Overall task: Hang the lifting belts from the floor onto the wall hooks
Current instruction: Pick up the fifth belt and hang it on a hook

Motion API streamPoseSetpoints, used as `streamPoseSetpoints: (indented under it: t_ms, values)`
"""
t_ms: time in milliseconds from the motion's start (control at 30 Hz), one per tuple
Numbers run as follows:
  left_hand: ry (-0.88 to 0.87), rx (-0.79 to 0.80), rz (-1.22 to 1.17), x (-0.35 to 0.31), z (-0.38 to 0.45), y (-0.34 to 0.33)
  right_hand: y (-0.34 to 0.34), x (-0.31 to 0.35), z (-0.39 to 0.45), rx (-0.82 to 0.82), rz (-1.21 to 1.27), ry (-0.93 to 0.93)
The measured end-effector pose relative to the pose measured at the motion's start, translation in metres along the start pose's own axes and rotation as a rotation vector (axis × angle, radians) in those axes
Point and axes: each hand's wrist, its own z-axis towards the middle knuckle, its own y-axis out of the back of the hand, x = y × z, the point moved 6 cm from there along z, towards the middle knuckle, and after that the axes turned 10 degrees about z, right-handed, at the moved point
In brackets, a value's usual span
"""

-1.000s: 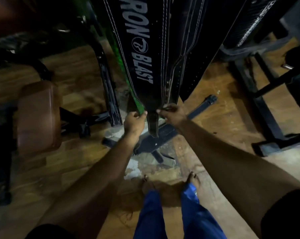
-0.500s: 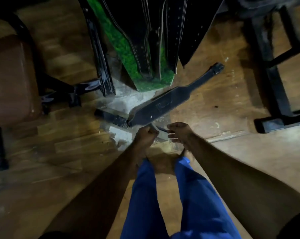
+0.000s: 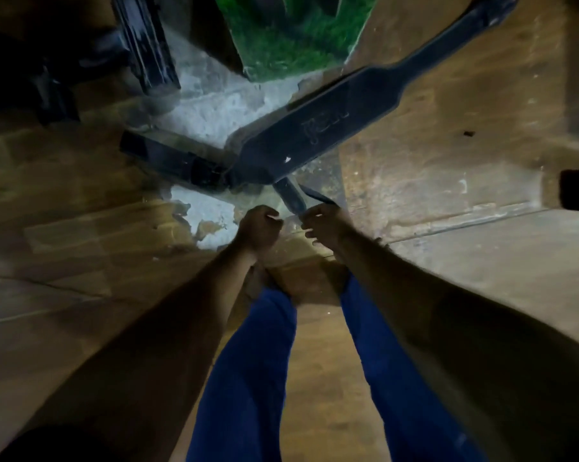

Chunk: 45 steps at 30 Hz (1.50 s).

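At the far left, dark metal legs of a gym machine (image 3: 141,45) stand on the wooden floor (image 3: 81,211), which is worn through to pale concrete around them. A flat black bar (image 3: 174,161) lies on that bare patch, running toward the middle of the view.

The left hand (image 3: 258,228) hangs low over the floor, just beside the patch of pale concrete. Its fingers are curled into a loose fist, and nothing shows inside them. It is close to the belt's narrow end but not touching it.

The black belt (image 3: 318,128) lies flat on the floor, slanting from its narrow strap end near the hands up to the far end at the upper right. Its wide middle part carries faint stamped marks that are too blurred to read. The lower end overlaps the tip of the black bar.

Above the belt, at the top of the view, a green board (image 3: 291,38) comes down to the floor.

The right hand (image 3: 324,221) sits right at the belt's narrow strap end. Its fingers are bent, and the thumb and first finger seem to meet on the strap tip, though blur makes the hold hard to confirm.

Below the hands, two legs in blue trousers (image 3: 248,378) stand on the floor, with bare feet (image 3: 301,281) just under the wrists. A black machine foot (image 3: 578,190) shows at the right edge.
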Motion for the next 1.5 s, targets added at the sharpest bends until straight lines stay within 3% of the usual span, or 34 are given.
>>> streamPoseSetpoints:
  t_ms: [167, 267, 367, 500, 667, 900, 1167, 1367, 1500]
  values:
    - [-0.022, -0.087, 0.103, 0.057, 0.098, 0.005, -0.066, -0.022, 0.099, 0.016, 0.007, 0.052]
    - [-0.111, -0.159, 0.215, 0.079, 0.147, 0.023, -0.101, -0.036, 0.155, -0.01, -0.128, 0.072]
    - [-0.145, -0.333, 0.38, 0.099, 0.182, 0.058, -0.139, -0.047, 0.204, -0.068, -0.126, 0.119]
    - [-0.188, -0.536, 0.731, 0.124, 0.222, 0.096, -0.194, -0.023, 0.214, -0.054, -0.345, 0.237]
    - [-0.254, -0.414, 0.846, 0.126, 0.275, 0.11, -0.224, -0.018, 0.235, -0.175, -0.436, 0.284]
    - [-0.187, -0.236, 1.203, 0.131, 0.298, 0.105, -0.244, -0.023, 0.238, -0.081, -0.273, 0.306]
    - [-0.318, -0.179, 0.943, 0.135, 0.23, 0.142, -0.242, -0.049, 0.232, -0.108, -0.054, 0.155]
    - [-0.437, -0.168, 0.673, 0.07, 0.15, 0.176, -0.242, 0.004, 0.126, -0.028, 0.078, 0.171]
    - [-0.465, -0.164, 0.477, 0.021, 0.086, 0.196, -0.22, 0.04, 0.078, -0.109, 0.182, 0.246]
